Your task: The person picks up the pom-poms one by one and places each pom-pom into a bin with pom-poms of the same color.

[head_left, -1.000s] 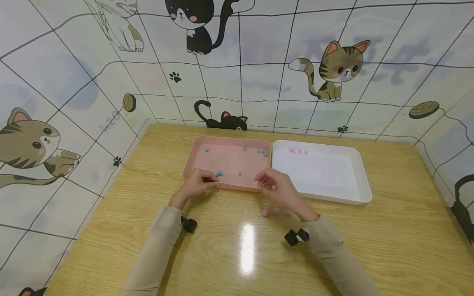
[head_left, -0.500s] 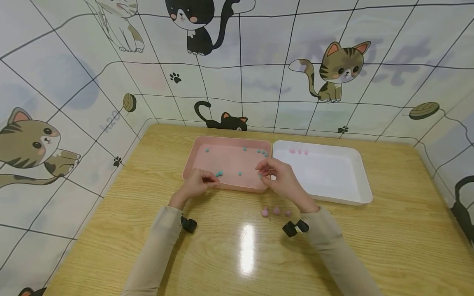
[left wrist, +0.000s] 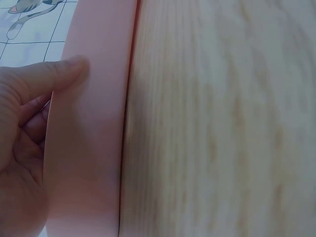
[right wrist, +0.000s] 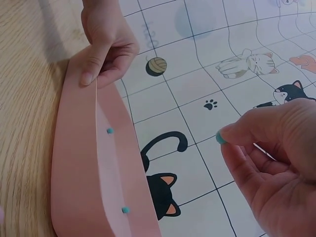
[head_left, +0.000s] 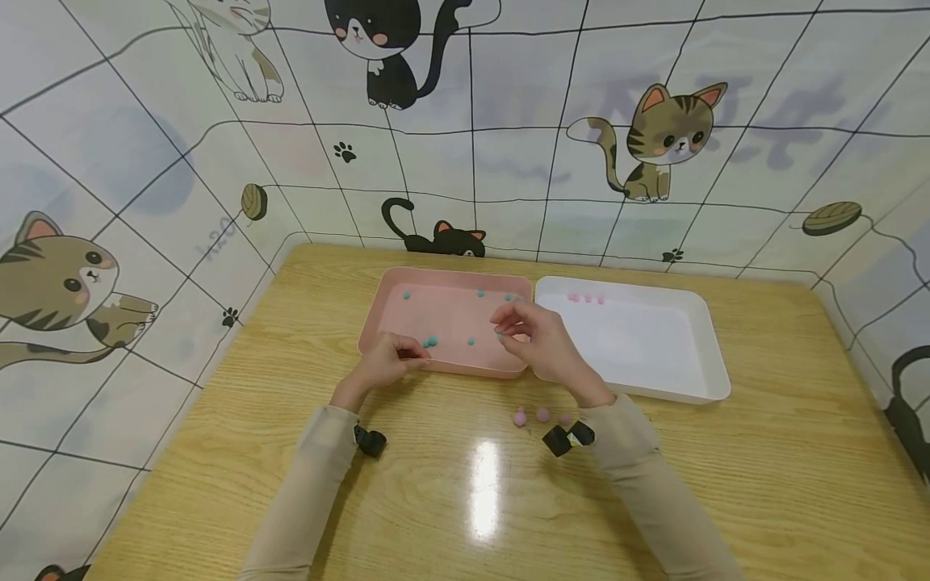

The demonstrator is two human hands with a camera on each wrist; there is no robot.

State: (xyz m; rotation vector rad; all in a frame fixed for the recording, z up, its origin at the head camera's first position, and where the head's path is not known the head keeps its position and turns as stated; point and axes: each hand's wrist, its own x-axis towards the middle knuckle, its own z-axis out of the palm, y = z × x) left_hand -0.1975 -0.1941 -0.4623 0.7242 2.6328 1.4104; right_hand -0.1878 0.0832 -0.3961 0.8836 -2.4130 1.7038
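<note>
In the head view my left hand [head_left: 387, 359] pinches the near wall of the pink tray [head_left: 475, 369] close to its left corner. The left wrist view shows the thumb [left wrist: 74, 69] flat on the outside of that wall and the other fingers behind it. Between thumb and forefinger my right hand [head_left: 543, 343] pinches a small teal ball [right wrist: 220, 137], held above the right end of the pink tray. More teal balls [head_left: 471, 341] lie scattered on the tray floor, some of them along the edges. My right hand hides part of the far right corner group.
A white tray [head_left: 639, 339] stands against the pink tray's right side, with several small pink pieces [head_left: 588, 298] near its far wall. On the wooden table [head_left: 407, 500], in front of the trays, lie a few pink balls [head_left: 519, 418] near my right wrist. A cat-print backdrop surrounds the table.
My right hand has risen away from the pink tray's near edge, moving farther back and slightly left with the teal ball. The left hand has stayed in place.
</note>
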